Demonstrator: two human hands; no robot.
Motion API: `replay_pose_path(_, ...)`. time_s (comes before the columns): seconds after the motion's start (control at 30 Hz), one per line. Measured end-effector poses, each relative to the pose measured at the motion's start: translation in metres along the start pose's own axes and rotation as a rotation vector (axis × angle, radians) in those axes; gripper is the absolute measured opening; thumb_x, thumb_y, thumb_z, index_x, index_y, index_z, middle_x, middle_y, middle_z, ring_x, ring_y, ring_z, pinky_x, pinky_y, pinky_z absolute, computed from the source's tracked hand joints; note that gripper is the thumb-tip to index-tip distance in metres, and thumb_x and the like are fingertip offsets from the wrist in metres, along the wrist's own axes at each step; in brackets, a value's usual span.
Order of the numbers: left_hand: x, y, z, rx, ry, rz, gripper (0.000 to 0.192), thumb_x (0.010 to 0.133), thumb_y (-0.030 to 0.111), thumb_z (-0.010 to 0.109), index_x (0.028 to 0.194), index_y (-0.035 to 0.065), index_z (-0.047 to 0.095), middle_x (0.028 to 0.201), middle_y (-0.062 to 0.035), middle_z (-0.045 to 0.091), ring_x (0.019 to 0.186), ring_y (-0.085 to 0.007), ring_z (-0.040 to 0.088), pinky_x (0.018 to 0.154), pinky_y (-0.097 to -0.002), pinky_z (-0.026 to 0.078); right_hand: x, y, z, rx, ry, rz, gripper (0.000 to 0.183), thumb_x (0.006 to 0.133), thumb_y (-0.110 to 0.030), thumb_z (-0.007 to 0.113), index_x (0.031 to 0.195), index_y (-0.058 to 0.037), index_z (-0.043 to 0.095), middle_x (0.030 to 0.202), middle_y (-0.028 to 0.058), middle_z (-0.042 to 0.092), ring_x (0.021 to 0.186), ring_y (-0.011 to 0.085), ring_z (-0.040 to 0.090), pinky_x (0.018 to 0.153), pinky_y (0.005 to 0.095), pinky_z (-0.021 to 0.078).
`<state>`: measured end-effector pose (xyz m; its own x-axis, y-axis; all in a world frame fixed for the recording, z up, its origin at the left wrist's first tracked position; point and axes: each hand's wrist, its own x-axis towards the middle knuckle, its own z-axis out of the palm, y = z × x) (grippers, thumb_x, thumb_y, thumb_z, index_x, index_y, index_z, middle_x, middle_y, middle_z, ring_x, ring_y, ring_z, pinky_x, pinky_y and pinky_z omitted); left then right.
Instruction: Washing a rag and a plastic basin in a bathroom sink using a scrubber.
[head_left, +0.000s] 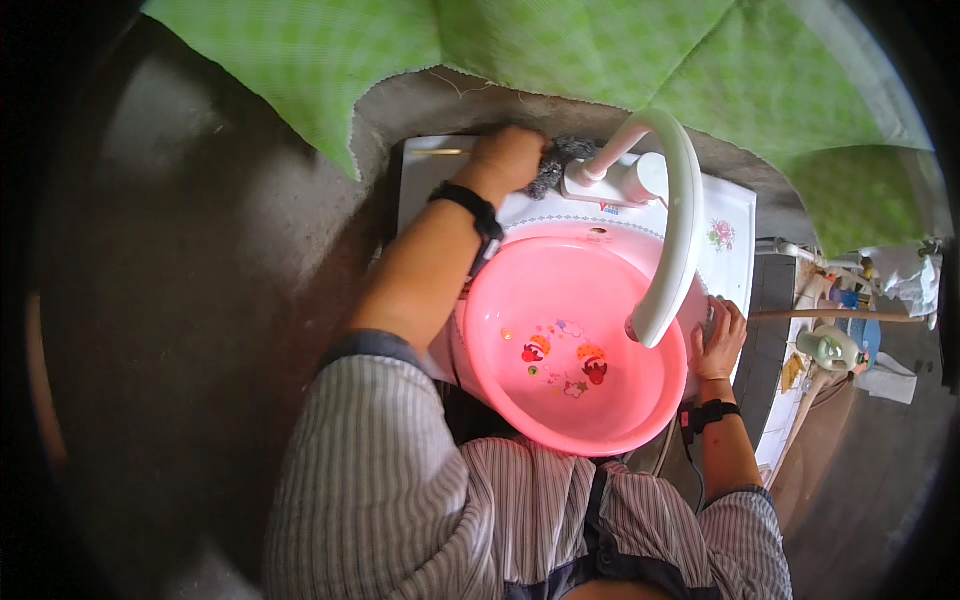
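My left hand (514, 157) is curled at the back left of a white washbasin (731, 206), its fingers on a dark grey mesh scrubber (551, 169) beside the faucet base; the fingertips are hidden. My right hand (720, 337) lies on the basin's right edge with fingers somewhat apart, holding nothing. A pink plastic washbowl (562, 300) with printed pictures sits tilted over the sink, its near rim close to my shirt. The white curved faucet (679, 225) arches over the bowl's right side. A small yellowish stick-like thing (439, 152) lies at the back left corner.
A green checked cloth (525, 45) hangs along the back, above the washbasin. To the right are a tiled ledge (776, 427), a pale plastic jug (832, 347), a wooden stick (840, 315), white pipes and a white plastic bag (907, 277). Dark floor lies at left.
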<state>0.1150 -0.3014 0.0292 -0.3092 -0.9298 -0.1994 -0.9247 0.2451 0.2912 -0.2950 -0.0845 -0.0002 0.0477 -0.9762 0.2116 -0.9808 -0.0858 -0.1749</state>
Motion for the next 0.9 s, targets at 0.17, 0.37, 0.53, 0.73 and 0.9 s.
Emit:
replay_pose_path(0.17,-0.026,-0.085,-0.036,0.298,0.001,-0.177,0.019,0.081,0.019,0.057,0.08,0.0022,0.066,0.089,-0.0193,0.065,0.081,-0.0342,0.063,0.073,-0.0436,0.049,0.002,-0.005,-0.002,0.001,0.023,-0.041,0.05,0.073,-0.02,0.059,0.122,-0.013,0.05,0.118,0.0126,0.048,0.113,0.0319,0.043,0.097,0.0446,0.0329)
replay_pose_path(0.37,-0.044,-0.041,-0.048,-0.128,0.107,-0.064,0.02,0.074,0.024,0.071,0.076,0.0057,0.063,0.072,-0.0122,0.065,0.067,-0.0279,0.062,0.063,-0.0386,0.048,0.001,-0.003,-0.002,-0.011,0.024,-0.033,0.05,0.073,-0.02,0.059,0.122,-0.013,0.05,0.117,0.0134,0.048,0.112,0.0322,0.043,0.097,0.0447,0.0328)
replay_pose_path(0.53,-0.038,-0.001,0.013,-0.442,0.368,-0.107,0.018,0.076,0.02,0.07,0.087,0.0082,0.061,0.074,-0.0157,0.063,0.07,-0.0331,0.061,0.062,-0.0384,0.048,0.002,-0.001,-0.002,-0.012,0.03,-0.022,0.049,0.073,-0.02,0.059,0.121,-0.0129,0.051,0.117,0.0133,0.048,0.113,0.0321,0.043,0.097,0.0447,0.0326)
replay_pose_path(0.73,0.004,0.019,0.032,-0.325,0.459,-0.027,0.015,0.076,0.016,0.068,0.086,0.0073,0.064,0.076,-0.0174,0.063,0.074,-0.0369,0.062,0.067,-0.0422,0.05,0.004,-0.005,-0.002,-0.005,0.026,-0.023,0.049,0.073,-0.021,0.059,0.121,-0.0128,0.051,0.117,0.0128,0.048,0.113,0.0316,0.043,0.097,0.0445,0.0325)
replay_pose_path(0.9,-0.003,0.01,0.002,-0.102,0.193,0.16,0.02,0.075,0.019,0.068,0.09,0.0067,0.065,0.083,-0.018,0.064,0.08,-0.0379,0.061,0.07,-0.0448,0.049,0.001,-0.001,-0.001,-0.008,0.008,0.009,0.049,0.073,-0.021,0.059,0.121,-0.0128,0.051,0.117,0.0126,0.048,0.113,0.0311,0.043,0.097,0.0443,0.0326)
